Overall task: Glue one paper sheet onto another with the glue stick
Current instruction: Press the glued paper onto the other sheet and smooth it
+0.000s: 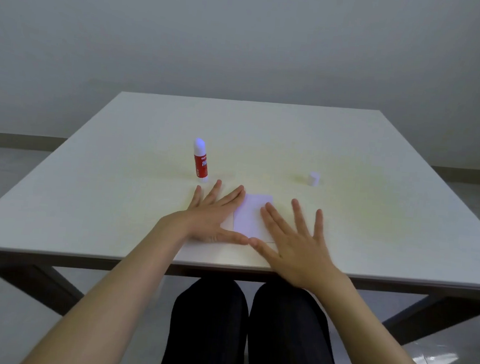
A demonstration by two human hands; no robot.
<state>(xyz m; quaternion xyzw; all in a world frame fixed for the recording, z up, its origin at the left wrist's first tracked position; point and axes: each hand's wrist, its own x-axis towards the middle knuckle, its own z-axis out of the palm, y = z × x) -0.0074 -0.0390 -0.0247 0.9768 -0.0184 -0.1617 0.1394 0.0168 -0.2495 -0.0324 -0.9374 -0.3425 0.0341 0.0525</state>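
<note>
A small white paper sheet [251, 216] lies on a larger pale sheet [227, 251] near the table's front edge. My left hand [215, 217] rests flat with fingers spread on the small sheet's left side. My right hand [294, 239] lies flat with fingers spread over its right side and lower corner. The two thumb tips nearly touch below the small sheet. A red and white glue stick [200, 161] stands upright and uncapped just beyond my left fingers. Its white cap [314, 179] stands apart to the right.
The pale table [266, 132] reaches back to a grey wall. Its front edge [81, 253] runs just below my wrists, with my dark-trousered legs [248, 333] under it.
</note>
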